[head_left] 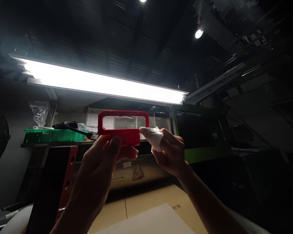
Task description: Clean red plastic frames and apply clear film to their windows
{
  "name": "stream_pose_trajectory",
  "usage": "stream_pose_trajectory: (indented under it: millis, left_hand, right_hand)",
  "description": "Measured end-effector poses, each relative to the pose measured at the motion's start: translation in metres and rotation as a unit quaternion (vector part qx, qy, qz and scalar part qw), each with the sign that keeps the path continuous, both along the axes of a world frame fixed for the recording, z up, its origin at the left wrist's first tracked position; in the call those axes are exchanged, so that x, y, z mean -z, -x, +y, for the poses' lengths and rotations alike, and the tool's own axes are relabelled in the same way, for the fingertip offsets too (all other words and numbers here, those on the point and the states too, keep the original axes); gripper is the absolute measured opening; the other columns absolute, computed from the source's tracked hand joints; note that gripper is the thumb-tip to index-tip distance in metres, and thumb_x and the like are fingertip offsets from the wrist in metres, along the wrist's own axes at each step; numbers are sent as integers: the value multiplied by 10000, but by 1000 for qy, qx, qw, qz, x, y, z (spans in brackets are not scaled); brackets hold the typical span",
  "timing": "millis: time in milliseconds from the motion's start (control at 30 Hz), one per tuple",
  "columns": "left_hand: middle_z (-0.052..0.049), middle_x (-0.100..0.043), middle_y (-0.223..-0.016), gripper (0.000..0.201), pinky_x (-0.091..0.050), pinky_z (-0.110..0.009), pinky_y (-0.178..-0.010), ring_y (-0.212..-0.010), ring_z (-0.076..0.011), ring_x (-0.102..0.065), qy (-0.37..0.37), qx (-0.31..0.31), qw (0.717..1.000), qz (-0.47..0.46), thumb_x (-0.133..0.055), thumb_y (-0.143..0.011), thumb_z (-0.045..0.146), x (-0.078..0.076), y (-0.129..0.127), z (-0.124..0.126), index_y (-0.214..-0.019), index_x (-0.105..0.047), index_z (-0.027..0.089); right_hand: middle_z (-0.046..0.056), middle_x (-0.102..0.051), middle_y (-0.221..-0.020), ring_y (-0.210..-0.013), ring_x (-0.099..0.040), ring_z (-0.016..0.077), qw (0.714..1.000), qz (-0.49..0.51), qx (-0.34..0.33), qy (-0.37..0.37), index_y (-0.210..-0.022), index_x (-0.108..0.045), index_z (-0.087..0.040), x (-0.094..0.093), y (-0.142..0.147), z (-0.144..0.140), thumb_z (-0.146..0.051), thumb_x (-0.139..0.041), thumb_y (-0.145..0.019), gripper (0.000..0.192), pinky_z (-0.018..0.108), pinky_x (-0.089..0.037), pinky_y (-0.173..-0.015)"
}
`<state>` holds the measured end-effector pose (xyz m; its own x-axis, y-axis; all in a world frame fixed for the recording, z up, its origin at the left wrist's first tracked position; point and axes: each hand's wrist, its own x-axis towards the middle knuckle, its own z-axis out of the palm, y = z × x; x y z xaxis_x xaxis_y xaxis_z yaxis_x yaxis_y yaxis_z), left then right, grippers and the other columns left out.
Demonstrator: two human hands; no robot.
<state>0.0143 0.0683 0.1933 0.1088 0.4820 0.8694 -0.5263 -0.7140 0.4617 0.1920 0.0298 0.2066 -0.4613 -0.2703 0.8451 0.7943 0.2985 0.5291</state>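
Both arms are raised toward the light. The left hand (104, 152) is turned palm-away, its thumb and fingers clamped on the lower solid edge of a red frame (123, 125), holding it upright at head height. The frame is hard, glossy red plastic, a rectangle with clipped corners around a clear window that shows the shelf behind it. The right hand (169, 152) comes in from the frame's right, fingers bent and pinched around a white cloth (153, 136), soft and crumpled, wrapped over a fingertip; the cloth's tip touches the frame's lower right corner. Above the frame glows a long fluorescent lamp (100, 83). Left of the frame sits a shallow green tray (51, 136) on a shelf. Below the frame lies a brown cardboard surface (146, 201) with a pale sheet (151, 222).
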Motion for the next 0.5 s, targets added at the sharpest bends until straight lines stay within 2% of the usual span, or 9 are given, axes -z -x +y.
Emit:
stream_pose_trajectory:
  millis: [100, 233, 333, 433, 500]
  left_hand:
    - [33, -727, -664, 221, -543, -205, -629, -625, -130, -668, 4, 9, 1000, 0, -672, -762, 438, -1, -1, 0, -822, -682, 226]
    - [35, -725, -651, 252, -545, -207, -643, -625, -134, -670, 10, -3, 1000, 5, -676, -750, 467, 1, 0, 3, -830, -678, 228]
    - [23, -732, -681, 273, -545, -211, -659, -656, -145, -684, -12, -19, 1000, 15, -644, -774, 485, 3, 1, 6, -853, -679, 226]
    - [22, -729, -699, 263, -539, -214, -669, -671, -144, -681, -32, -14, 999, 21, -628, -794, 479, 3, 1, 8, -849, -672, 225]
    - [25, -725, -697, 258, -536, -216, -668, -668, -140, -673, -26, -8, 999, 22, -634, -791, 478, 3, 1, 9, -837, -663, 226]
  right_hand:
    - [-27, -427, -657, -486, -306, 93, 999, -41, -8, -9, -1058, -666, -268, 4, -1, 3, -106, -494, -810, 343, 259, -264, -460]
    - [-25, -470, -667, -493, -340, 87, 999, -16, -27, -10, -1159, -619, -222, 3, 5, 1, -78, -482, -815, 398, 240, -319, -474]
    - [-34, -455, -651, -482, -323, 79, 999, 2, 6, -38, -1162, -624, -214, 0, 11, -1, -96, -471, -842, 373, 229, -306, -463]
    - [-31, -442, -636, -479, -313, 75, 996, -11, 56, -63, -966, -691, -203, -1, 13, -1, -134, -463, -857, 262, 233, -270, -453]
    - [-24, -427, -618, -484, -313, 78, 995, -42, 56, -66, -760, -683, -186, 1, 13, 0, -144, -456, -849, 247, 235, -253, -448]
